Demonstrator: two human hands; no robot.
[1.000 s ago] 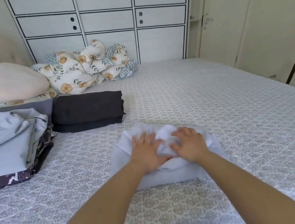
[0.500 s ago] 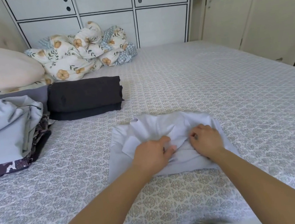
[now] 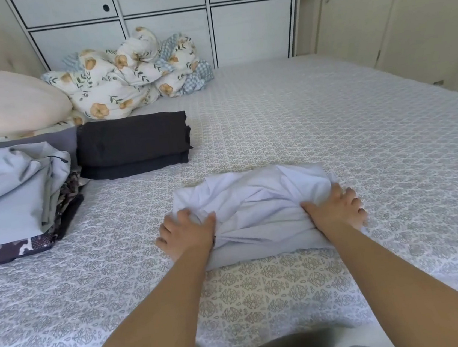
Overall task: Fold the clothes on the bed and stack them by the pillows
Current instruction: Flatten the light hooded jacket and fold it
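White shirt (image 3: 257, 207), roughly folded mid-bed, gripped at either side by left hand (image 3: 187, 232) and right hand (image 3: 336, 209), fingers curled into cloth; black folded stack (image 3: 133, 144) lay beside pillow (image 3: 8, 101), shirt judged unstacked.

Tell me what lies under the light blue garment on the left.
Under the light blue garment a dark camouflage-patterned piece sticks out; whatever else the pile holds is covered.

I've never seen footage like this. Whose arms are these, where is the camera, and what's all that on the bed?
No machine here: a person wears a camera on the head, looking down at their own arms. The left hand and right hand grip the two sides of a white garment lying on the patterned bed. Off to the left sit a folded black garment, a pile of grey and camouflage clothes, a pale pillow and a bunched floral quilt.
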